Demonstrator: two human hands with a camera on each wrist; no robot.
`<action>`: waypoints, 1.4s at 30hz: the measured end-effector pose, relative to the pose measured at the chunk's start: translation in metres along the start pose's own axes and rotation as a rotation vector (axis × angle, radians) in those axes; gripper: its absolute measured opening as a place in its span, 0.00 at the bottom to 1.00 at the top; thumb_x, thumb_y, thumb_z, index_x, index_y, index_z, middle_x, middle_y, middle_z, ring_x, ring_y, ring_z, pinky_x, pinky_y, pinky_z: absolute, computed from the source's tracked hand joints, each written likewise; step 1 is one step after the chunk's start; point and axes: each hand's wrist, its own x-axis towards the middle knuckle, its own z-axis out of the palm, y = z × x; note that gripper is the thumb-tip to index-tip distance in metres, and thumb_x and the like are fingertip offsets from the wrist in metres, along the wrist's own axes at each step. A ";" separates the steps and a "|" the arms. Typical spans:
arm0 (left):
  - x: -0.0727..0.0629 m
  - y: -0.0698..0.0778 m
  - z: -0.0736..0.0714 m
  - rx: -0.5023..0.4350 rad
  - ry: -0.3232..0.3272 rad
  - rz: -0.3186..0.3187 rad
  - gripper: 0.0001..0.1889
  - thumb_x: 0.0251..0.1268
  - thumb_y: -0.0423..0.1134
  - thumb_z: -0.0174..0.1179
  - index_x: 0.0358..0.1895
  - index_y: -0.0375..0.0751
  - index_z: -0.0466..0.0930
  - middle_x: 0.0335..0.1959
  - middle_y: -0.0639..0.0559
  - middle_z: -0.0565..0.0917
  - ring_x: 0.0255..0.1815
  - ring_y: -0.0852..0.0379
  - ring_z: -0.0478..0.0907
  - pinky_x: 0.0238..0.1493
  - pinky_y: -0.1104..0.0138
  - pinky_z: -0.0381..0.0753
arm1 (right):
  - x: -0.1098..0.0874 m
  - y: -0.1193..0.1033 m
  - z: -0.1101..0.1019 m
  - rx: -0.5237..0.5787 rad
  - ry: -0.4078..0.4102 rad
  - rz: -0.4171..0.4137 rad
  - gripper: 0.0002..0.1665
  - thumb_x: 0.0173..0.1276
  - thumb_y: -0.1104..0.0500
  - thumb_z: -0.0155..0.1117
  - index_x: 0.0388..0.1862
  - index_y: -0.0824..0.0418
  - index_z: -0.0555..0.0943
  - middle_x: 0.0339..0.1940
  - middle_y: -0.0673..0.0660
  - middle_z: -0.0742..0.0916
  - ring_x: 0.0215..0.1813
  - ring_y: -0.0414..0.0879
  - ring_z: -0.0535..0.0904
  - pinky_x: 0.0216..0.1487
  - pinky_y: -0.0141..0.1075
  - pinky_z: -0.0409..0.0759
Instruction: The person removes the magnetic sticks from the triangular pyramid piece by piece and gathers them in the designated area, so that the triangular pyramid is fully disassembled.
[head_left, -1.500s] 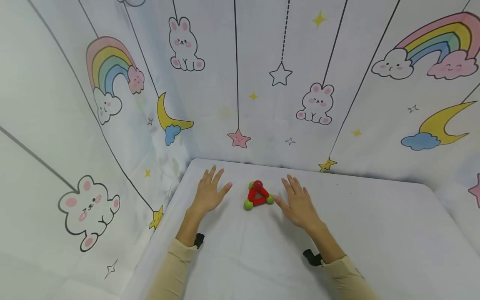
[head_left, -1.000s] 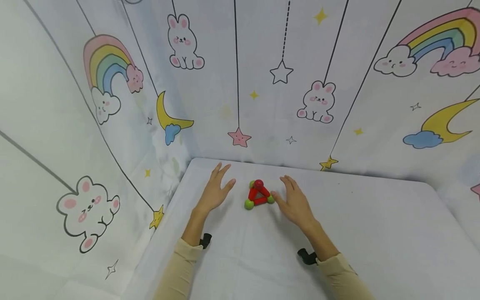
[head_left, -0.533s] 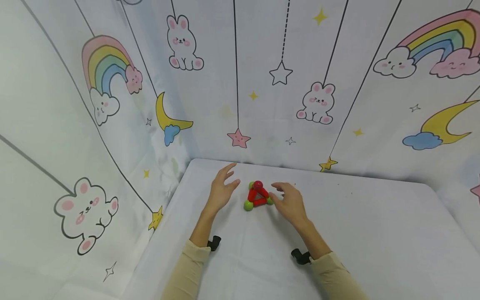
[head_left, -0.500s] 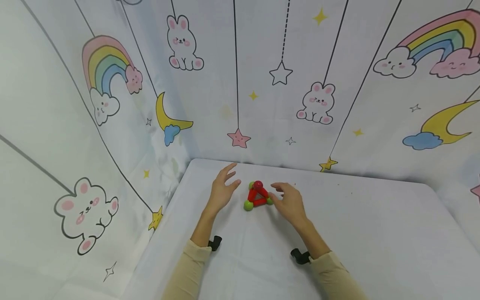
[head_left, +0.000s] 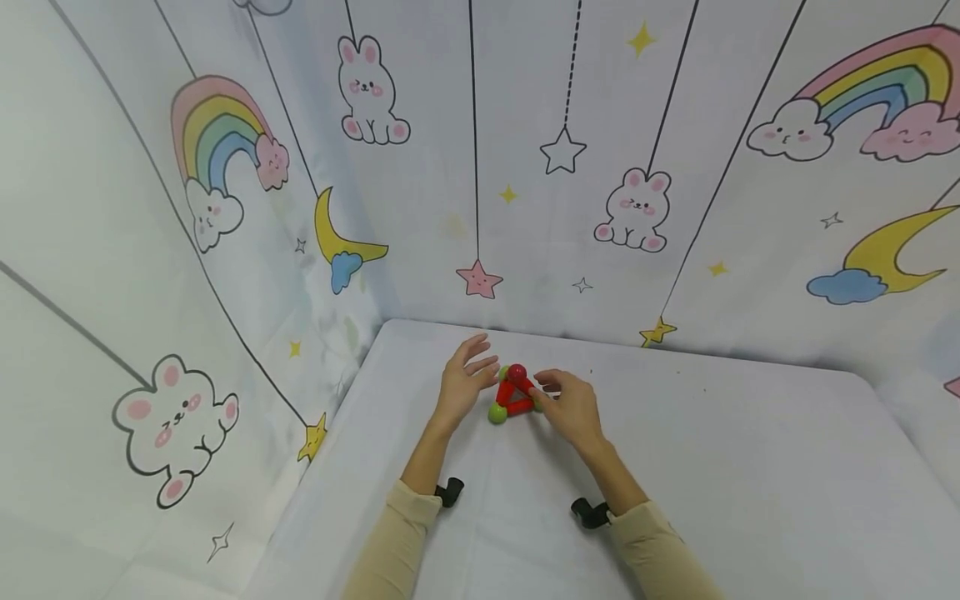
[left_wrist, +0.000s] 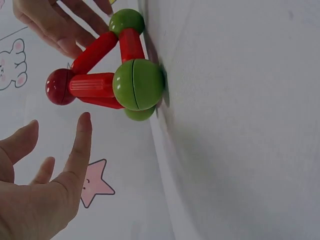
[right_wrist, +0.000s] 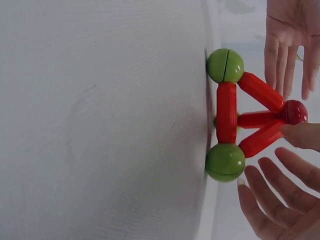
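Note:
A small pyramid of magnetic rods and balls (head_left: pixel 519 407) stands on the white table, its red rods (right_wrist: pixel 227 112) joined at green balls (left_wrist: pixel 138 84) along the base. One red ball (head_left: pixel 517 373) forms the peak. My left hand (head_left: pixel 459 387) is just left of the pyramid, fingers loosely bent with a gap to the rods in the left wrist view. On the other side, my right hand (head_left: pixel 572 410) has its fingers spread, and its thumb (right_wrist: pixel 300 136) overlaps the rod beneath the red ball in the right wrist view. Neither hand grips anything. In the head view the right hand partly covers one green ball.
The white tabletop (head_left: pixel 735 467) reaches far to the right, with its back edge close behind the pyramid. A white curtain (head_left: pixel 420 208) printed with rabbits, stars and rainbows hangs behind and to the left. Black wrist cameras (head_left: pixel 590 513) sit below both wrists.
Both hands have moved inward toward the pyramid, the left one further. Their fingers have gone from straighter to more bent. The pyramid stays in place.

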 end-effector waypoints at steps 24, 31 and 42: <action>-0.002 -0.011 0.034 0.119 0.052 0.064 0.35 0.62 0.29 0.74 0.72 0.54 0.73 0.67 0.45 0.80 0.57 0.47 0.85 0.50 0.61 0.88 | 0.005 -0.004 0.013 -0.007 0.056 -0.010 0.14 0.67 0.55 0.77 0.50 0.56 0.92 0.40 0.54 0.93 0.45 0.53 0.90 0.48 0.54 0.83; -0.004 -0.009 0.034 0.196 0.065 0.073 0.37 0.60 0.30 0.76 0.72 0.54 0.73 0.69 0.50 0.78 0.58 0.50 0.85 0.49 0.63 0.87 | 0.008 -0.006 0.017 -0.061 0.076 -0.004 0.13 0.66 0.54 0.77 0.49 0.55 0.92 0.38 0.54 0.93 0.45 0.53 0.90 0.44 0.53 0.83; 0.001 -0.004 0.028 0.264 0.080 0.081 0.37 0.62 0.30 0.74 0.73 0.52 0.72 0.68 0.48 0.78 0.56 0.50 0.85 0.45 0.64 0.88 | 0.013 -0.007 0.015 -0.075 0.110 -0.056 0.13 0.65 0.54 0.79 0.46 0.57 0.93 0.36 0.56 0.93 0.43 0.57 0.91 0.41 0.53 0.84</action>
